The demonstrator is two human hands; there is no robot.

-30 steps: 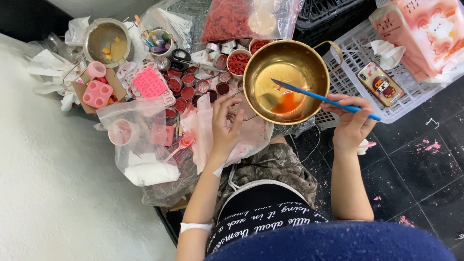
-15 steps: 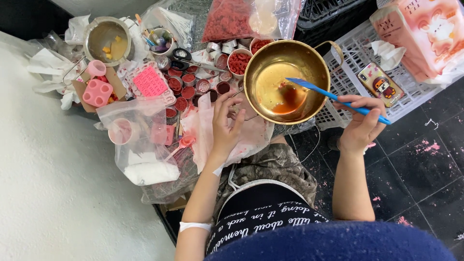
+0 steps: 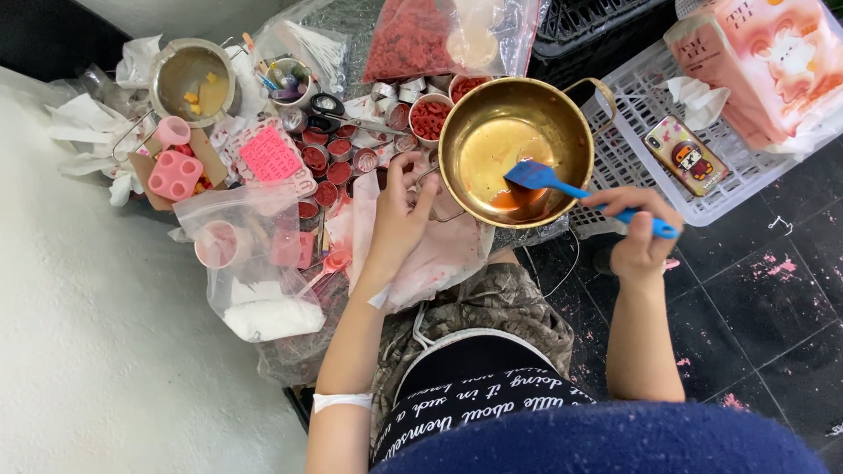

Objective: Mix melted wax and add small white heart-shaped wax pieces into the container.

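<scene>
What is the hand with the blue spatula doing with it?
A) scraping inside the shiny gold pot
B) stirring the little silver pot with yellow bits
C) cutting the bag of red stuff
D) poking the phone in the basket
A: the right hand holds the blue spatula by its handle, and its flat blade rests inside the gold pot, at the reddish liquid near the bottom.

Home craft corner — moulds, tins
</scene>
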